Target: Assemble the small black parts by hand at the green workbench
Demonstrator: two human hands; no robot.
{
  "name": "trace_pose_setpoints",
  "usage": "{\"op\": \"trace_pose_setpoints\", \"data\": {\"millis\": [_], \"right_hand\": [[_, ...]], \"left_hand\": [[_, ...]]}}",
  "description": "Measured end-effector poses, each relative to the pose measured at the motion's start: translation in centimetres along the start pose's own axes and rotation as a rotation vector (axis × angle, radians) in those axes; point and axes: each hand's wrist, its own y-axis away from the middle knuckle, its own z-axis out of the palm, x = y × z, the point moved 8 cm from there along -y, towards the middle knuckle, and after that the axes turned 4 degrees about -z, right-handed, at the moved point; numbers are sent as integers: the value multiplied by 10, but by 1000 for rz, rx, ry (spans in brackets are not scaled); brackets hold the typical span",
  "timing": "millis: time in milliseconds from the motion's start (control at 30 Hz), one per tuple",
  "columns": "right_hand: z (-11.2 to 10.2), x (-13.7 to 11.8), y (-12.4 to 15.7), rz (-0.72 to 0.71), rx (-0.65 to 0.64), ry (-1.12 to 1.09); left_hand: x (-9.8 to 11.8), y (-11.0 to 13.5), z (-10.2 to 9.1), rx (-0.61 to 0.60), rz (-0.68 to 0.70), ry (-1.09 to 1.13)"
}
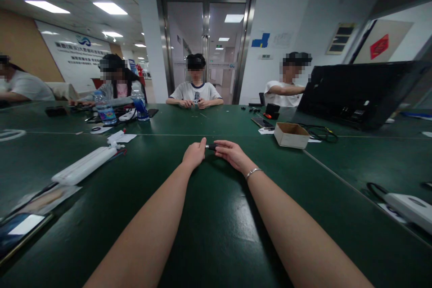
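Observation:
Both my arms reach forward over the dark green table point(216, 234). My left hand point(195, 154) is closed, its fingers pinched toward a small dark object point(211, 146) held between the two hands. My right hand point(232, 152), with a silver bracelet on its wrist, has its fingers curled round the other end of that small dark object. What the object is I cannot make out.
A small open cardboard box point(291, 135) stands to the right, with a black cable point(322, 133) and an open black case point(357, 92) behind it. White packages point(84, 165) lie to the left, water bottles point(105, 109) further back. Several people sit around the table.

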Motion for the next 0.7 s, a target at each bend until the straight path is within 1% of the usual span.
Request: {"op": "trace_pose_setpoints", "data": {"millis": [233, 333, 433, 533, 633, 700], "right_hand": [[-1, 1, -2, 10, 20, 4], [-2, 2, -2, 20, 45, -4], [-4, 2, -1, 24, 72, -23], [-4, 1, 0, 26, 85, -36], [-3, 1, 0, 26, 77, -39], [-3, 1, -1, 23, 69, -35]], "left_hand": [[-3, -2, 3, -18, 38, 38], [-4, -3, 6, -31, 83, 142], [-3, -5, 10, -72, 121, 289], [-4, -6, 12, -100, 115, 399], [-4, -8, 12, -80, 107, 415], [-2, -7, 9, -47, 140, 415]]}}
